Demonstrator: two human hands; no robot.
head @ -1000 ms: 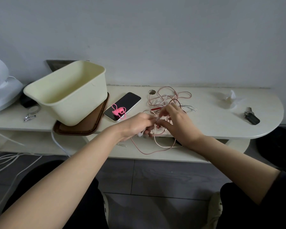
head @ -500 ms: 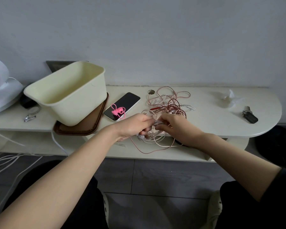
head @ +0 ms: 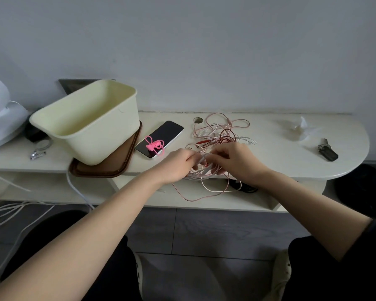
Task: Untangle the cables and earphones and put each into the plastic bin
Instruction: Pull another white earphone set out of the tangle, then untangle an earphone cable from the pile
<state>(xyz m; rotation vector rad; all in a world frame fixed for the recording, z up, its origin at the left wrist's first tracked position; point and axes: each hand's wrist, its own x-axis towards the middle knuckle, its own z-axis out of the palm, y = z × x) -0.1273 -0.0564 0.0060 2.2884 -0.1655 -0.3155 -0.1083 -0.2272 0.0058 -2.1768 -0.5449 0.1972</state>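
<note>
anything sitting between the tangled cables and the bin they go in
Yes: a phone with a pink bundled cord on it lies on the shelf between the tangle of cables and the plastic bin. Both are low and flat, so a lifted cable should clear them; the bin's mouth is open.

Cream shelf [head: 269,157]: brown tray [head: 109,168], phone [head: 161,137], cable tangle [head: 221,133], keys [head: 327,152].
</note>
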